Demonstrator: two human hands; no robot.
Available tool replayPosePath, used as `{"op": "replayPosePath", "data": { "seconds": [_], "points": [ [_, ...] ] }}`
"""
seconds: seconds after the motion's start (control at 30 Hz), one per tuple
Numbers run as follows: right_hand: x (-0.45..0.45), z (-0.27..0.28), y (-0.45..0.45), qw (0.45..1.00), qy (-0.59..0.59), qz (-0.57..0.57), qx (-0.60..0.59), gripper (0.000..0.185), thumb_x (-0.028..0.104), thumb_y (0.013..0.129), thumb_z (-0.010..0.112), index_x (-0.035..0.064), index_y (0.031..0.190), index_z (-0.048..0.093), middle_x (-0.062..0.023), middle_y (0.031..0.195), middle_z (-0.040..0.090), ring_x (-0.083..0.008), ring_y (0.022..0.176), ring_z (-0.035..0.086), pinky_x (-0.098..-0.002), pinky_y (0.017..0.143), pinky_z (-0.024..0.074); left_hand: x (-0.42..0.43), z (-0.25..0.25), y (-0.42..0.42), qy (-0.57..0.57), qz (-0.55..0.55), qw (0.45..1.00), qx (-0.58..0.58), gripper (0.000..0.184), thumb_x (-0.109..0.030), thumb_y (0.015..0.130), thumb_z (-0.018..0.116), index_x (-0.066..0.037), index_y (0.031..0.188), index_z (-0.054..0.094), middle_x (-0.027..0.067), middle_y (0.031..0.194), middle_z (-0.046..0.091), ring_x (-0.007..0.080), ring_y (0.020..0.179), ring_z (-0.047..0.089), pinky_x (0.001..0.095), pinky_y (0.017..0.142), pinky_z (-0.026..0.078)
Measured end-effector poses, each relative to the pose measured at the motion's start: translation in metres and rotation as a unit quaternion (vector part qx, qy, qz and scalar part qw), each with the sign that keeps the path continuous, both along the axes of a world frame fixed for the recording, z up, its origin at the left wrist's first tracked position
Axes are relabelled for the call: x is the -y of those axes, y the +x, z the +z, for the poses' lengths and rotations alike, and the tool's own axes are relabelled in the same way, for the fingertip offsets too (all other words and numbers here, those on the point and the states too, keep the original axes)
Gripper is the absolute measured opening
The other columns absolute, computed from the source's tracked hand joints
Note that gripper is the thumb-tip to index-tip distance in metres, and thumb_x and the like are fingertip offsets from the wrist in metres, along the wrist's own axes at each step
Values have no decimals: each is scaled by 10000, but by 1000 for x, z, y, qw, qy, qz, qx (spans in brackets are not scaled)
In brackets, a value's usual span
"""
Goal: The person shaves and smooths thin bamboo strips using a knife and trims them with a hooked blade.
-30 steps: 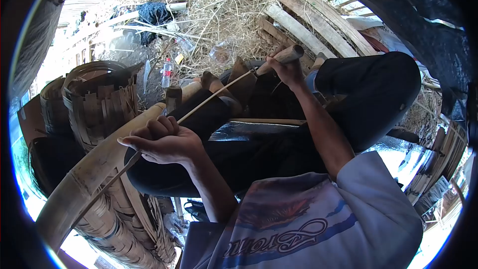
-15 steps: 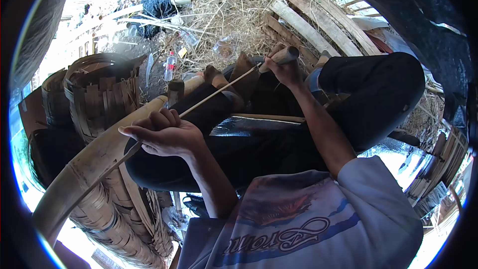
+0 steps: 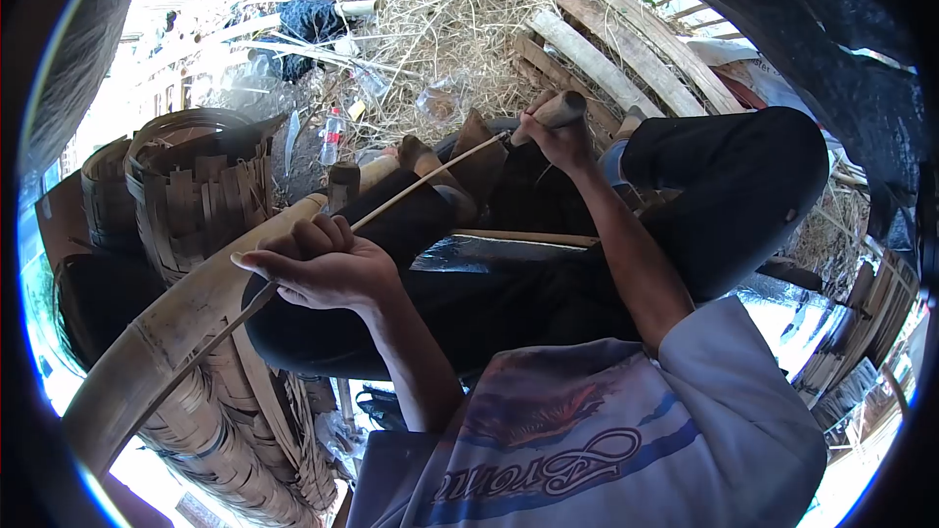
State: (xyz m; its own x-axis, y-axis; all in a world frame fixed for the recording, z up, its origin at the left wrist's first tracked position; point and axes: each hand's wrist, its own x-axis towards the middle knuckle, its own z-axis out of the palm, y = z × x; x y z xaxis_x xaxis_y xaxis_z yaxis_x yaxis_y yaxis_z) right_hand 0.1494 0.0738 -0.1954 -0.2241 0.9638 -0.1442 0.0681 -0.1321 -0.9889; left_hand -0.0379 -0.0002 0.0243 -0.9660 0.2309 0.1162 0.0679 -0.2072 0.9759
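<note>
My left hand (image 3: 328, 264) is closed around a thin bamboo strip (image 3: 421, 184), with the thumb pointing left. One end of the strip slants up to my right hand (image 3: 559, 137); the other trails down to the lower left. My right hand is wrapped round the thick wooden handle (image 3: 563, 110) of what looks like a knife. Its blade is hard to make out against the dark background. The strip's far end lies close beside the handle's front. Both hands are above my crossed legs in dark trousers (image 3: 724, 166).
A thick bamboo pole (image 3: 147, 332) slants along my left side. Woven bamboo baskets (image 3: 196, 186) stand beyond it, and woven bamboo rolls (image 3: 210, 440) lie below. Ahead are a plastic bottle (image 3: 333, 132), straw (image 3: 460, 20) and wooden planks (image 3: 606, 59). Another stick (image 3: 528, 236) lies across my lap.
The strip's far end has shifted slightly down and left beside my right hand. Both hands keep their grips and have hardly moved. The view has tilted a little.
</note>
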Motion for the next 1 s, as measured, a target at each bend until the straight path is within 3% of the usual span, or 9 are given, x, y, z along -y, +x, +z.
{"op": "replayPosePath", "data": {
  "seconds": [0.1,0.2,0.27,0.37,0.47,0.67,0.73,0.9,1.0],
  "points": [
    [-7,25,-4,999,34,-6,-25,134,159,760,675,60,759,585,-54,663,626,-108,639,619,-290,602,487,1,-2,0,-12,20,1000,8,523,-471,967,357,-188,578,152,-75,430,147,22,395,96,198,362,116],
    [11,-8,-7,998,9,47,47,140,158,756,680,58,754,582,-49,664,628,-110,637,625,-297,595,492,3,-3,-1,-25,19,1000,-4,524,-474,967,355,-187,580,149,-73,429,149,24,398,98,202,364,110],
    [14,-35,-2,988,104,57,100,146,166,755,680,58,754,582,-47,660,628,-121,620,630,-307,578,493,-2,-1,0,-23,9,1000,-16,524,-476,967,355,-187,581,148,-72,428,150,24,399,100,202,363,109],
    [3,-7,-5,1000,-13,9,-10,104,94,767,662,46,746,572,-44,649,627,-125,604,631,-268,554,490,-1,-1,-1,-9,9,1000,1,523,-475,966,356,-187,583,147,-73,424,154,24,395,105,199,360,118],
    [-13,19,-4,997,1,0,-81,82,57,772,648,40,757,570,-43,657,624,-117,608,624,-244,560,488,1,-1,-2,-16,21,1000,4,522,-474,967,352,-186,585,146,-74,425,149,26,397,99,202,362,113],
    [1,-40,-3,999,39,-6,-16,120,154,743,681,77,758,590,-32,681,628,-127,689,636,-297,620,496,1,-2,-1,-1,-3,1000,0,519,-473,969,349,-185,587,147,-72,424,148,28,401,87,207,362,110],
    [0,-35,2,995,1,36,97,112,146,748,676,78,777,592,-37,705,644,-136,687,643,-300,619,501,0,-1,-1,-1,0,1000,5,519,-473,969,350,-185,587,147,-72,425,148,28,403,86,208,363,108],
    [-19,36,0,998,-31,31,-36,113,85,768,674,52,766,566,-33,728,614,-101,672,600,-258,621,487,3,-3,-2,-8,12,1000,11,516,-467,971,350,-185,589,147,-73,432,146,31,410,85,211,366,102],
    [3,-28,-1,995,-48,42,72,111,74,763,677,51,760,568,-38,724,610,-101,680,603,-259,616,492,0,-1,0,-1,12,1000,16,514,-461,973,351,-187,590,147,-74,436,141,31,413,84,213,368,98]
  ]
}}
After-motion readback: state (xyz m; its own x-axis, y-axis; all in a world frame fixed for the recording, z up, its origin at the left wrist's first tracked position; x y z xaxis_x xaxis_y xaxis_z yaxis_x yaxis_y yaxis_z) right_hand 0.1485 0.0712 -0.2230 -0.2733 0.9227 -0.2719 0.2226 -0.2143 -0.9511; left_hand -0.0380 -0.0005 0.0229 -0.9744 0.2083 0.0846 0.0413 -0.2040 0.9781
